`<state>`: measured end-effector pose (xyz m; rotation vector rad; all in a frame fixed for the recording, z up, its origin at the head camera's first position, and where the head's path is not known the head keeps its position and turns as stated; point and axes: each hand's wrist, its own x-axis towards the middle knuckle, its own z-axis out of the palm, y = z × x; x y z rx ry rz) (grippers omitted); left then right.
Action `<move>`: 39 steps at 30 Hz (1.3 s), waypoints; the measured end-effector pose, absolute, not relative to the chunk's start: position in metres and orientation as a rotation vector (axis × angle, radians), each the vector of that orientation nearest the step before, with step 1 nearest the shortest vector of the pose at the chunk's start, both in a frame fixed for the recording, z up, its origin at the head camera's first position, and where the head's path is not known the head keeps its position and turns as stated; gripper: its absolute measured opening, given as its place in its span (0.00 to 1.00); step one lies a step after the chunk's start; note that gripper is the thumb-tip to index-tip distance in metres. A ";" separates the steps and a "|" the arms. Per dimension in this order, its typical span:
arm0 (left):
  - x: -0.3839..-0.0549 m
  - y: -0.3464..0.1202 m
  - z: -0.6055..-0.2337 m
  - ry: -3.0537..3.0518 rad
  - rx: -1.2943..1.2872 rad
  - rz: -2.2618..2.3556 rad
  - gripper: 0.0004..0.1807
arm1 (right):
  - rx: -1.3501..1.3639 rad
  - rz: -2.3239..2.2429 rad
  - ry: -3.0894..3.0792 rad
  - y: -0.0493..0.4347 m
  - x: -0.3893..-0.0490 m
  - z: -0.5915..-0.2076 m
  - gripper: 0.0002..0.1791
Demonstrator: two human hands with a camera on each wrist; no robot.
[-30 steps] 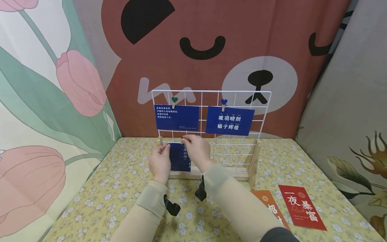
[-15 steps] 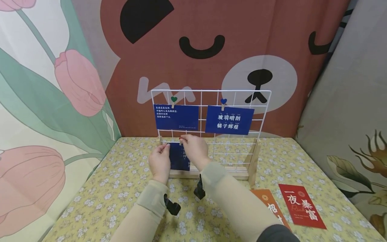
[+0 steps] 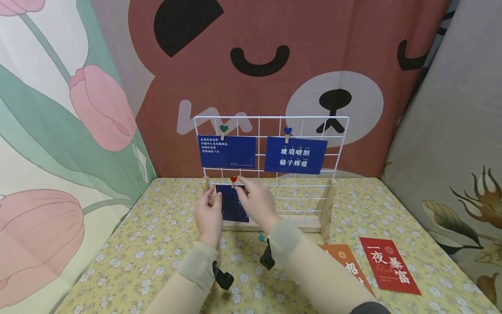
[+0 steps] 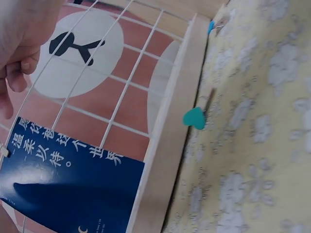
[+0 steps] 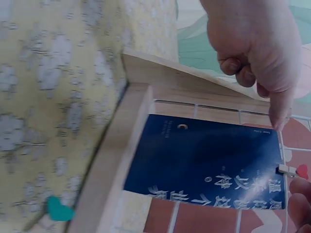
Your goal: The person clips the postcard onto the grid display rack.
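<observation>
A blue card (image 3: 231,207) with white writing hangs upright on the lower left of the white wire grid (image 3: 270,117), under a small wooden clothespin with a red heart (image 3: 233,179). My left hand (image 3: 209,213) is at the card's upper left corner, thumb and forefinger apart; in the right wrist view a left fingertip (image 5: 278,121) meets or nearly meets that corner. Just right of the clothespin is my right hand (image 3: 258,201), its thumb and forefinger spread and apart from it. In the left wrist view the right fingers (image 4: 17,77) hang loosely curled.
Two more blue cards, one left (image 3: 228,152) and one right (image 3: 296,155), hang above on heart clothespins. A teal-heart clothespin (image 4: 195,118) lies before the wooden base (image 4: 163,131). Orange (image 3: 345,264) and red (image 3: 390,266) cards lie at the right on the flowered cloth (image 3: 149,244).
My right hand has let go of the red-heart clothespin and shifted slightly right, uncovering the heart. My left thumb and forefinger have parted from their pinch on the card's corner.
</observation>
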<state>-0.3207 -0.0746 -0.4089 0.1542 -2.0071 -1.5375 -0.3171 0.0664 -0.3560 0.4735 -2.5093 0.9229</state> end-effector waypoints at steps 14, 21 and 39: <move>-0.287 -0.056 -0.426 -2.138 0.033 -1.625 0.19 | 0.322 1.088 -2.626 0.104 -0.284 -0.403 0.26; -0.273 -0.039 -0.436 -2.220 -0.037 -1.614 0.14 | 0.230 1.120 -2.716 0.127 -0.271 -0.421 0.27; -0.260 0.001 -0.462 -2.487 -0.155 -1.650 0.12 | -0.122 1.168 -2.816 0.221 -0.235 -0.442 0.28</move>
